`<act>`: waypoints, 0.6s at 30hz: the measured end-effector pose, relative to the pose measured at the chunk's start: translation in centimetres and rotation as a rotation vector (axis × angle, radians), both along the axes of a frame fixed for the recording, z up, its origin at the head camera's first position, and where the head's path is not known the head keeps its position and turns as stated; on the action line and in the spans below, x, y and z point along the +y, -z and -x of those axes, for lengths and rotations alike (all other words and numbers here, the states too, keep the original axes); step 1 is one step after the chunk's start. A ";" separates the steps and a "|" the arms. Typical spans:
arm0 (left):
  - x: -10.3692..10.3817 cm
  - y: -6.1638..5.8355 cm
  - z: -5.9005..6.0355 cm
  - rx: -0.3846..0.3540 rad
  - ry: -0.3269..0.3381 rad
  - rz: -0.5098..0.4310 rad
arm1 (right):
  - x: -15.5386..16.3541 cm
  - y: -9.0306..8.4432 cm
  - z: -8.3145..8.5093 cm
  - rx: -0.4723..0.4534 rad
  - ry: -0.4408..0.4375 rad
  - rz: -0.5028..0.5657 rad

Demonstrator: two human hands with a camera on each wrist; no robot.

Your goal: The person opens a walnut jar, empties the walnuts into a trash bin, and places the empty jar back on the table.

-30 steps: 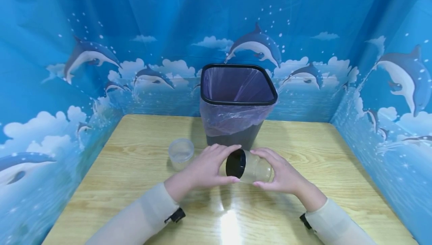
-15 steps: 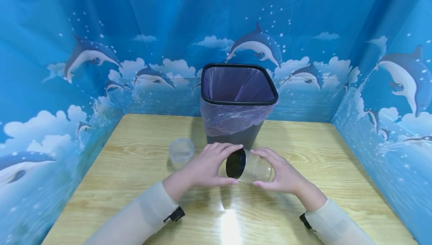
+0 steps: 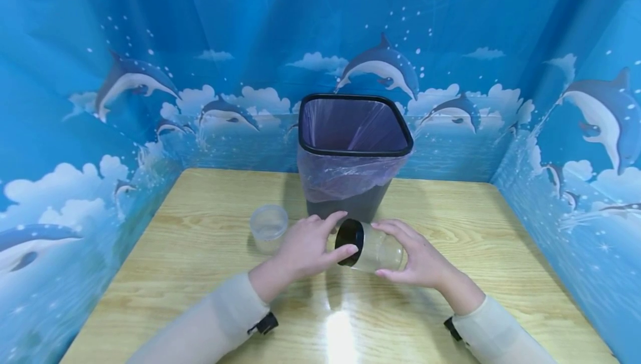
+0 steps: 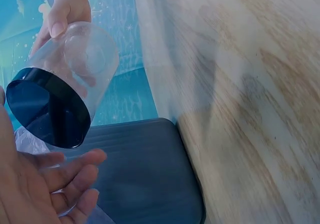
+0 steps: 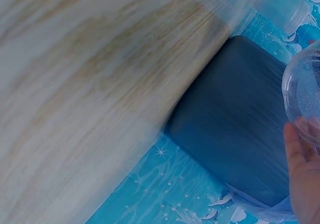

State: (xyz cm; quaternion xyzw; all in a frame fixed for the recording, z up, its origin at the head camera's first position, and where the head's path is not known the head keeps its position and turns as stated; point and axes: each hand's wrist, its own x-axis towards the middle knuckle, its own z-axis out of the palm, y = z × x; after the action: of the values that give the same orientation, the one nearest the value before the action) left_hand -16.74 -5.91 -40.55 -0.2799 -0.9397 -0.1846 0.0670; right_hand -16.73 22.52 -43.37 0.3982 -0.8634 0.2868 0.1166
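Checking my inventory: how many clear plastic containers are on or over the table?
2: a lidded clear jar held sideways in the right hand, and a small clear cup standing left of the bin.

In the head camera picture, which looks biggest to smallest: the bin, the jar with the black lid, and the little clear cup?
1. Bin, clearly largest.
2. Jar, held sideways.
3. Cup; it looks nearly the jar's size, and the hands hide part of the jar, so that ranking is unsure.
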 end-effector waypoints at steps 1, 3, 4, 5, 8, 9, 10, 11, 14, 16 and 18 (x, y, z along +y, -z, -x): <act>0.1 0.0 0.0 -0.002 -0.010 0.002 | 0.0 0.0 0.0 0.001 -0.002 0.001; 0.2 0.1 -0.1 -0.004 -0.025 0.007 | -0.1 -0.1 0.0 0.005 -0.003 0.002; 0.2 0.1 -0.1 -0.007 -0.030 0.008 | -0.1 -0.1 -0.1 0.009 -0.002 0.003; 0.3 0.1 -0.1 -0.011 -0.033 0.011 | -0.1 -0.2 -0.1 0.011 -0.002 0.003; 0.4 0.2 -0.2 -0.023 -0.039 0.027 | -0.2 -0.2 -0.1 0.015 0.000 0.003; 0.4 0.2 -0.2 -0.027 -0.039 0.030 | -0.2 -0.2 -0.1 0.017 0.001 0.002; 0.4 0.2 -0.2 -0.029 -0.040 0.033 | -0.1 -0.2 -0.1 0.018 0.001 0.002; 0.4 0.3 -0.2 -0.031 -0.038 0.033 | -0.1 -0.1 -0.1 0.016 0.001 0.002; 0.3 0.2 -0.2 -0.032 -0.023 0.025 | -0.1 -0.1 -0.1 0.019 0.000 -0.001; 0.2 0.1 -0.2 -0.043 -0.003 0.016 | -0.1 -0.1 -0.1 0.019 -0.001 -0.001; 0.1 0.0 -0.1 -0.060 0.024 0.017 | 0.0 -0.1 -0.2 0.018 -0.001 -0.002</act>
State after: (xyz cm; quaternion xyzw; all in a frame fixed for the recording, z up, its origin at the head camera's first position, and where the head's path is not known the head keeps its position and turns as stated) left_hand -16.66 -5.83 -40.56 -0.2858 -0.9395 -0.1857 0.0340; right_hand -16.58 22.47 -43.23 0.4015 -0.8624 0.2823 0.1238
